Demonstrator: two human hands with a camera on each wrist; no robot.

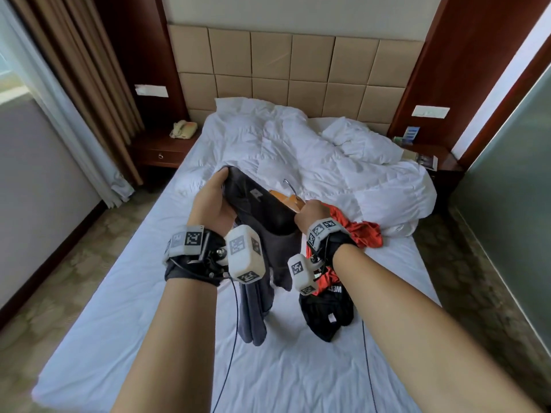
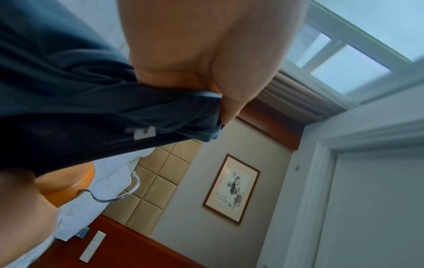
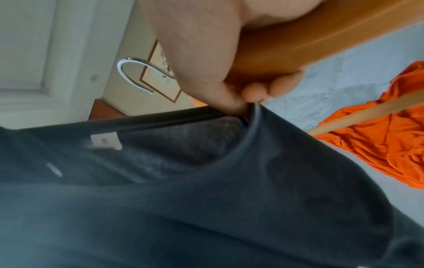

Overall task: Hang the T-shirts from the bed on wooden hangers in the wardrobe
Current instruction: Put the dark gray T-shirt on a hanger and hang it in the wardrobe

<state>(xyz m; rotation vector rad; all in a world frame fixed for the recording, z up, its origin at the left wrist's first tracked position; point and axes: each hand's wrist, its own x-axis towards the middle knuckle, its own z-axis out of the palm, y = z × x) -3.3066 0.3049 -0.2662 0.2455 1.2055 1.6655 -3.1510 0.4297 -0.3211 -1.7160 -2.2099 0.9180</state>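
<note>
While the left hand (image 1: 213,201) grips the dark grey T-shirt (image 1: 262,216) collar above mid-bed (image 1: 119,308), the right hand (image 1: 310,214) clamps collar plus wooden hanger (image 3: 298,41), mostly hidden by fabric, hook (image 1: 290,186) visible; orange shirt (image 1: 357,231) partly behind right wrist.

Tufted beige headboard (image 1: 295,70) — brown curtains (image 1: 80,70), daylit window (image 2: 351,72).

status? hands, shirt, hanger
Left hand grips grey shirt collar. Right hand grips hanger and collar's other side. Hanger not yet in shirt. Orange shirt, black shirt on bed.
</note>
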